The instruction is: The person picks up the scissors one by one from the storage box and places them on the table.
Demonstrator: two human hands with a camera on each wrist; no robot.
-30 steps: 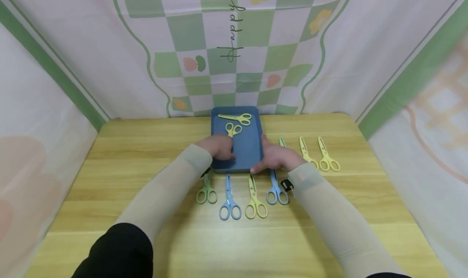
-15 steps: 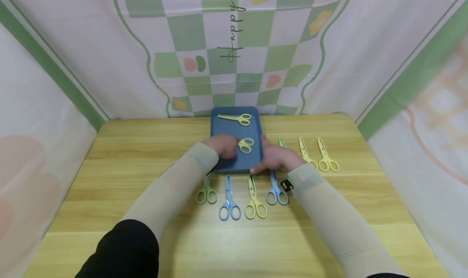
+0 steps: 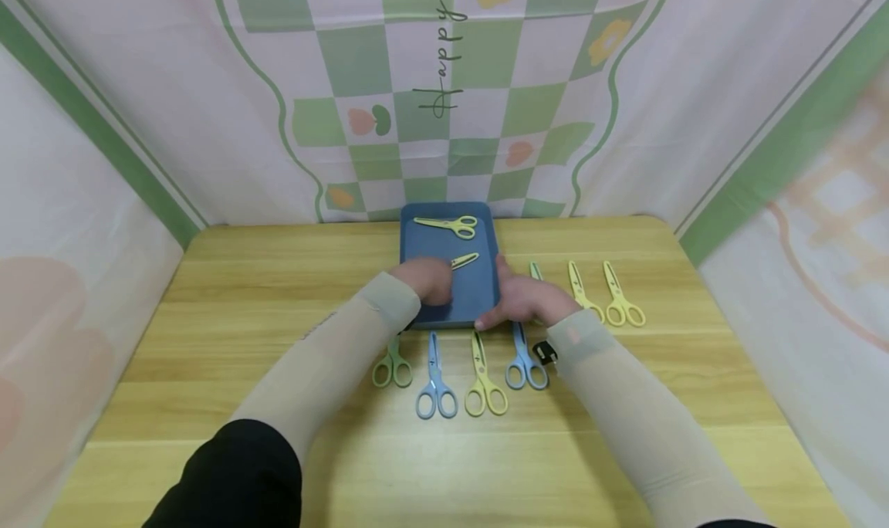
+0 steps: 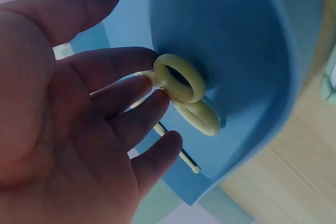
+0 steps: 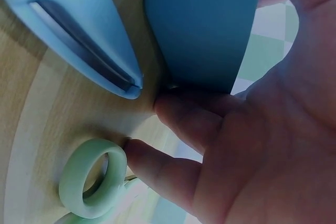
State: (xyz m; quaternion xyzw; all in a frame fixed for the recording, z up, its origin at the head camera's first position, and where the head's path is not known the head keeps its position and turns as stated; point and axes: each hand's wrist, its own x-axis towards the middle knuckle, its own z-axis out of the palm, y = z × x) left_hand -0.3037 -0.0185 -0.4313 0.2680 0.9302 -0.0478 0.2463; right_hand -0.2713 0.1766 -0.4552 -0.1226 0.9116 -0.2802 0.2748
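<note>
My left hand point(image 3: 425, 279) reaches into the blue tray point(image 3: 430, 244). In the left wrist view, the fairly straight fingers of the left hand point(image 4: 94, 93) touch yellow scissors point(image 4: 181, 77) near the handle loops, with the thumb held apart. From above, only the blade of these yellow scissors point(image 3: 465, 260) shows past the hand. Another pair of yellow scissors point(image 3: 447, 225) lies across the tray's far end. My right hand point(image 3: 529, 298) spreads around the tray's near right corner. In the right wrist view, fingers of the right hand point(image 5: 283, 103) rest against the tray's wall point(image 5: 205, 30).
In front of the tray lie green scissors point(image 3: 393, 367), blue scissors point(image 3: 436, 389), yellow scissors point(image 3: 485, 389) and more blue scissors point(image 3: 525, 370). To the right are two yellow scissors point(image 3: 618, 296) and partly hidden green scissors point(image 3: 535, 269). A patterned cloth point(image 3: 479, 126) hangs behind the table.
The nearer yellow scissors in the tray have swung round; their blade now points away to the right. My left hand has shifted slightly right. My right hand has stayed put.
</note>
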